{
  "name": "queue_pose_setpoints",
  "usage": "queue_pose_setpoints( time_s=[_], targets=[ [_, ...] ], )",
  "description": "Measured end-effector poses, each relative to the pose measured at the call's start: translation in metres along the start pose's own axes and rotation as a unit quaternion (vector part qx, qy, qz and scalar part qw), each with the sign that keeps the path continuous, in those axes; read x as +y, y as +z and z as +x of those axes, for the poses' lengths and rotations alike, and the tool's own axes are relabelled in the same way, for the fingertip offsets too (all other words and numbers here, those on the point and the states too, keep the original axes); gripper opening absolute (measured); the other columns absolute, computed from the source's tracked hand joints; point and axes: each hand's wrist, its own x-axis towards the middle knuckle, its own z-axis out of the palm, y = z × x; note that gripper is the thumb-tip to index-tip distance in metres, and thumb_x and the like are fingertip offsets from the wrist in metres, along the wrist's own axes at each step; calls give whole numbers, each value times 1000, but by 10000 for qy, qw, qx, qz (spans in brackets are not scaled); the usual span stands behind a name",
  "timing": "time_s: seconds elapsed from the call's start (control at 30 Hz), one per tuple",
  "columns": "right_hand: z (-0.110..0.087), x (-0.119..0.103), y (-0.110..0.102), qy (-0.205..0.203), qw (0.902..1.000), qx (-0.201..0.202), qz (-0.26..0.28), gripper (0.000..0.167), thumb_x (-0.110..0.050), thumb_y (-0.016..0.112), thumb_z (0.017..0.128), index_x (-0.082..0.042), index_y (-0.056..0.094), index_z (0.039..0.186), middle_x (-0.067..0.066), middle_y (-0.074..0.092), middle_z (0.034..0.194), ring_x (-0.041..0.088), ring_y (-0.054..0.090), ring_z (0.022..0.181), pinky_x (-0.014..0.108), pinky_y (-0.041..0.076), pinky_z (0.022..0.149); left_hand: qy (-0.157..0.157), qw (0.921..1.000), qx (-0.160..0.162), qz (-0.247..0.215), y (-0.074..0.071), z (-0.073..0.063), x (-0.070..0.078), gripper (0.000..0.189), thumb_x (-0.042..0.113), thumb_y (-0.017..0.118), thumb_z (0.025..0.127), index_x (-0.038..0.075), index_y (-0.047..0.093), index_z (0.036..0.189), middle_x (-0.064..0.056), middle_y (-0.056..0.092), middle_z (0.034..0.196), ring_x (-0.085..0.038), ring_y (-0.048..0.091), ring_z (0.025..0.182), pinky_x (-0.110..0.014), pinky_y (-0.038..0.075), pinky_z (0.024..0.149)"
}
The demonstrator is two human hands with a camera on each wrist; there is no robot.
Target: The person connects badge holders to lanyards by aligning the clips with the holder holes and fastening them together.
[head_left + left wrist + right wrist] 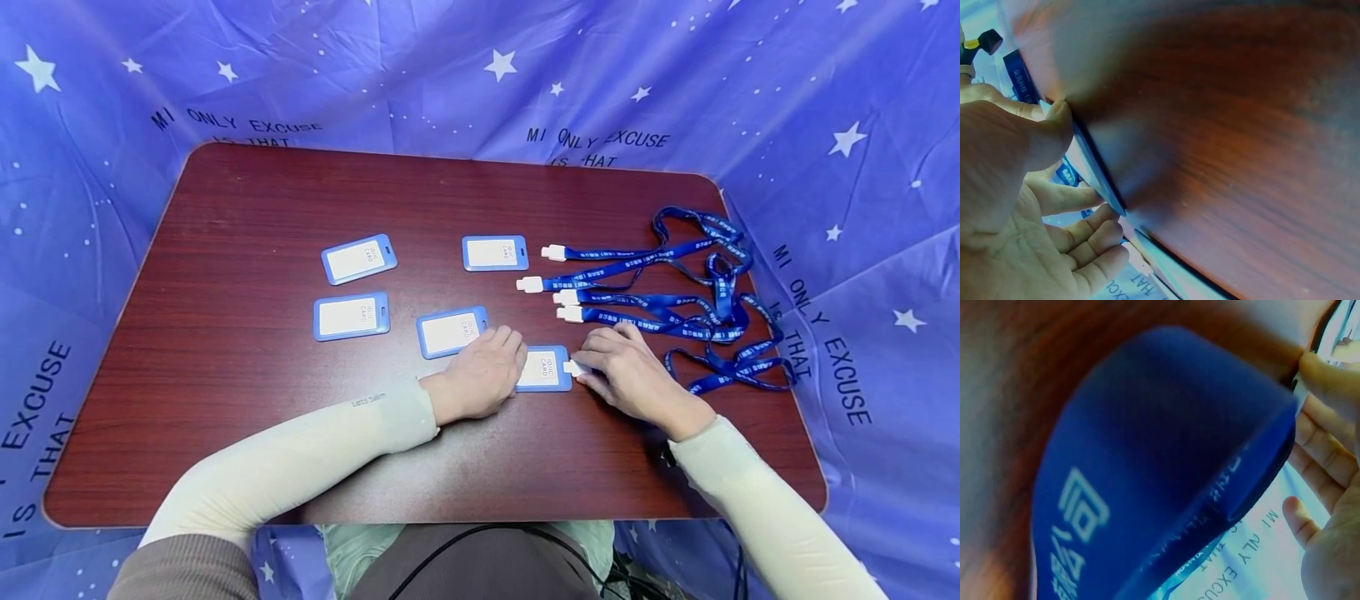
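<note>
In the head view my left hand (483, 371) holds a blue-framed ID card holder (542, 369) by its left end. The left wrist view shows my thumb and fingers pinching the edges of that card holder (1091, 169), low over the table. My right hand (637, 375) pinches the white plastic clip (575, 368) of a blue lanyard, against the slotted end of the holder. Whether clip and slot are joined I cannot tell. A loop of this lanyard (1147, 437), printed with white characters, bulges close to the right wrist camera.
Several other card holders lie on the dark red table (247, 208), among them a near one (452, 332) beside my left hand. Several blue lanyards (660, 307) lie at the right, their white clips (529, 284) pointing left. A star-patterned blue cloth (420, 75) surrounds the table.
</note>
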Motion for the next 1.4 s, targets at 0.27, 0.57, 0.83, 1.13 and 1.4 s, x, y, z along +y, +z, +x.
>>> queue_pose_setpoints(
  time_s=[0.27, 0.57, 0.83, 1.13, 1.4],
  targets=[
    [1, 0, 0, 243, 9997, -97, -30, 30, -24, 85, 82, -7, 79, 106, 1, 70, 97, 21, 59, 98, 52, 37, 97, -109, 9994, -29, -323, -1, 0, -1, 62, 41, 71, 88, -1, 55, 131, -7, 54, 113, -24, 47, 107, -35, 41, 94],
    [2, 1, 0, 332, 9994, -127, -44, 32, -27, 85, 81, -9, 80, 107, 0, 70, 98, 20, 59, 99, 51, 36, 98, -43, 9993, 129, -358, -4, 1, -4, 71, 43, 75, 84, -2, 53, 135, -8, 55, 118, -25, 48, 111, -36, 42, 99],
    [0, 0, 0, 401, 9992, 17, 85, 37, -32, 86, 80, -9, 79, 108, 2, 70, 100, 23, 60, 102, 53, 36, 101, -17, 9975, 221, -670, -7, -3, -8, 74, 51, 72, 88, 1, 53, 138, -9, 56, 124, -24, 48, 114, -36, 41, 100],
    [0, -1, 1, 421, 9987, 245, 169, 47, -44, 87, 78, -8, 78, 108, 3, 69, 101, 25, 61, 103, 52, 36, 102, -182, 9936, 624, -925, -9, -12, -16, 63, 47, 65, 95, 2, 57, 138, -9, 58, 124, -24, 51, 114, -37, 43, 100],
    [0, -1, 0, 412, 9983, 379, 143, 46, -43, 86, 80, -7, 77, 108, 5, 70, 104, 28, 61, 107, 53, 36, 103, -269, 9898, 936, -1040, -9, -22, -25, 57, 44, 67, 96, 2, 60, 134, -10, 60, 122, -26, 52, 113, -39, 41, 106]
  ],
)
